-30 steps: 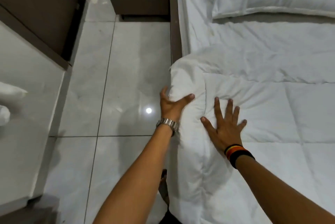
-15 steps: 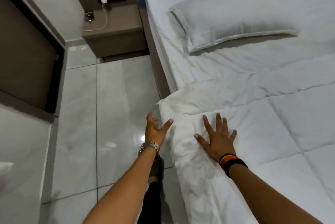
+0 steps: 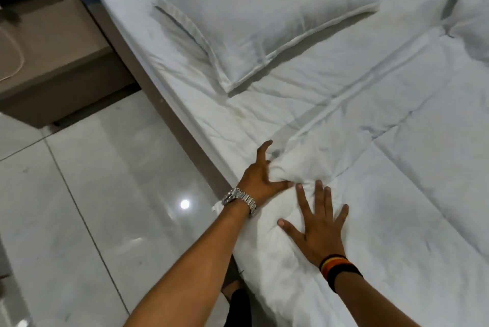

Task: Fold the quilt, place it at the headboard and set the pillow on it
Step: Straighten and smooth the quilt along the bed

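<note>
The white quilt (image 3: 397, 194) lies spread over the lower right of the bed, its near-left corner bunched up at the bed's edge. My left hand (image 3: 260, 175), with a metal watch on the wrist, grips that bunched corner between thumb and fingers. Just to the right, my right hand (image 3: 316, 226) lies flat on the quilt, fingers spread, a striped band on its wrist. A white pillow (image 3: 264, 22) rests on the sheet higher up, apart from the quilt. The edge of a second pillow (image 3: 473, 9) shows at the far right.
A brown bedside table (image 3: 53, 61) with a white cable stands at the upper left beside the brown bed frame (image 3: 164, 114). Glossy white floor tiles (image 3: 92, 207) fill the left side. My foot shows on the floor at the bed's edge, below my arms.
My left hand has closed on the quilt's corner, which it only touched half a second ago. My view has swung right and nearer to the bed. My right hand stays flat on the quilt.
</note>
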{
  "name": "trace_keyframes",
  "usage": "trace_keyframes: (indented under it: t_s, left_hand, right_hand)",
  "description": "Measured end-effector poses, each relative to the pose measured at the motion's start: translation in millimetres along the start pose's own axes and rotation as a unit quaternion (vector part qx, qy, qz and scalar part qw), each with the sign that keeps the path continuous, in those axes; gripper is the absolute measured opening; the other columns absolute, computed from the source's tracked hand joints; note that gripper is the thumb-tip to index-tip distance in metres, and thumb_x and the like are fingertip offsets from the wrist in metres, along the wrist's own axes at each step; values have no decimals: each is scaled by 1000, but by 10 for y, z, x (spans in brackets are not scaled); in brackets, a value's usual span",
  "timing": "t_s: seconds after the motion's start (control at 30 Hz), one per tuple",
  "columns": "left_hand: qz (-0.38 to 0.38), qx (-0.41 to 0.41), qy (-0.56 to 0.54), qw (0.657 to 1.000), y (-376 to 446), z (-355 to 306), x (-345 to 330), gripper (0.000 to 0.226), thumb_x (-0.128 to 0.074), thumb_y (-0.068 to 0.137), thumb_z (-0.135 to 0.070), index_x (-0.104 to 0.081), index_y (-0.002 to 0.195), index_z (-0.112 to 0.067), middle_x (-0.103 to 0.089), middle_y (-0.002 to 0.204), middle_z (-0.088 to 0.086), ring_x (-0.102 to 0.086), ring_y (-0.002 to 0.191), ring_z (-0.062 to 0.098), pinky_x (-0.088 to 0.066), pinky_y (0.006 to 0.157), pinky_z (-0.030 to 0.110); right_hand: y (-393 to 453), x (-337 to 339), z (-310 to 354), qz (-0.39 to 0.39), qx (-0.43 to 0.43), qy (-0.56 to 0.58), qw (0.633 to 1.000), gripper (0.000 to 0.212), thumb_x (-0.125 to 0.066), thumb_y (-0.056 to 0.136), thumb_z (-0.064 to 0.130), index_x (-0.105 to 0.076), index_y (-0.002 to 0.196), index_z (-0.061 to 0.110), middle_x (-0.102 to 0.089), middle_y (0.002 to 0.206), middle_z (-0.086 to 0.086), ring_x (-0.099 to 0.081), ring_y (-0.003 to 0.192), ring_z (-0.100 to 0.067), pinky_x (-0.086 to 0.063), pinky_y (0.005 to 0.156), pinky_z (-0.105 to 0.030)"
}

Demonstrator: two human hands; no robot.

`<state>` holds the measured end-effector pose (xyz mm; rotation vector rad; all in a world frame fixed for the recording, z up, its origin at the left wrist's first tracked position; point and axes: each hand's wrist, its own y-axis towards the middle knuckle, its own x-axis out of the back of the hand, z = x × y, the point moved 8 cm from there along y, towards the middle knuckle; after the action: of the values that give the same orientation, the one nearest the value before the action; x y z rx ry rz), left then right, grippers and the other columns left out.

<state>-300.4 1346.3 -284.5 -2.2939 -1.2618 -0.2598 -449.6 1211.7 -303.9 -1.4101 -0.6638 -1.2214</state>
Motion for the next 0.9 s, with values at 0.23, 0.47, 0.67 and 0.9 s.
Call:
trace_keyframes:
  t_s: [0.23,0.47,0.67,0.9]
  left_hand:
    - [-175,23,291,940,-369,3,1175,114,-57,58,-98,-31,146,-30,-76,94,15,-73,84,40,-43,59,33]
    - [-35,129,340,931,-436,572,780,111,-42,77,-92,-25,158,-18,-62,140,19,-58,126,41,-46,104,47]
    - [-10,-86,351,933,-959,3,-111,83,-38,99,-68,-21,165,-21,-19,171,12,-23,155,33,-22,123,49]
    - [174,-290,405,850,-1292,-505,-2031,74,-29,104,-64,-13,166,-28,-1,173,2,-1,160,24,-4,126,38]
  right_hand:
    - [-192,343,663,-122,81,82,986,85,-32,95,82,-14,166,39,1,175,-6,3,160,-31,6,119,-67]
    - [-603,-364,686,43,44,104,993,77,-15,97,80,5,163,45,31,166,3,26,156,-20,15,123,-55]
    - [-1516,-319,-168,-45,-164,160,972,69,-18,100,72,12,158,51,23,171,1,20,157,-21,4,125,-55]
    - [-2999,-730,-1763,-154,-495,276,809,83,-30,91,73,-7,164,44,22,171,-9,17,158,-29,1,121,-68]
